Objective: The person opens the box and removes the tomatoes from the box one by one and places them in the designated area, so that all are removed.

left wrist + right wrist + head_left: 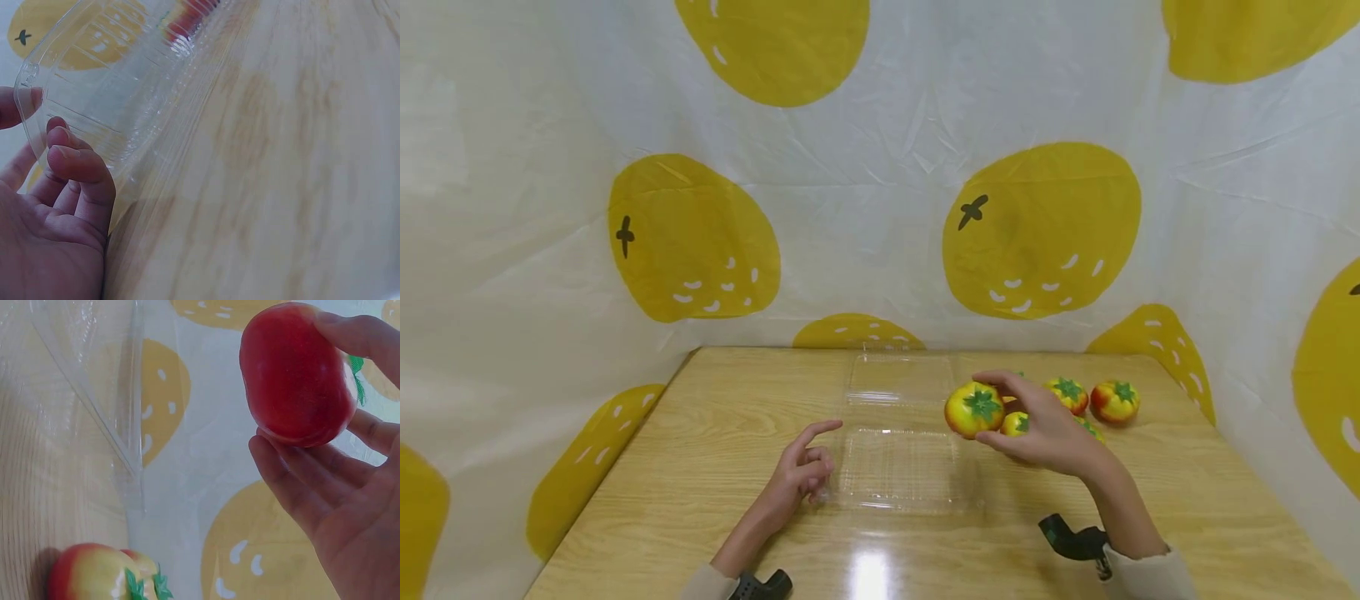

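My right hand point(1051, 429) pinches a red-and-yellow toy fruit point(973, 409) with a green leafy cap, raised at the right side of a clear plastic clamshell box point(898, 467). Its red underside point(297, 378) shows in the right wrist view, between the thumb and the fingers. At the box's left edge is my left hand point(793, 479), index finger stretched out and the other fingers loosely curled. In the left wrist view the fingers point(81, 165) lie close against the box wall point(94, 100). The box stands unfolded, its lid point(898, 379) lying behind its base.
Several similar fruits lie on the wooden table point(722, 433) to the right, one of them a red-and-yellow fruit point(1115, 402) at the outer right. A pale curtain point(865, 233) with large yellow fruit prints hangs behind the table and along both sides.
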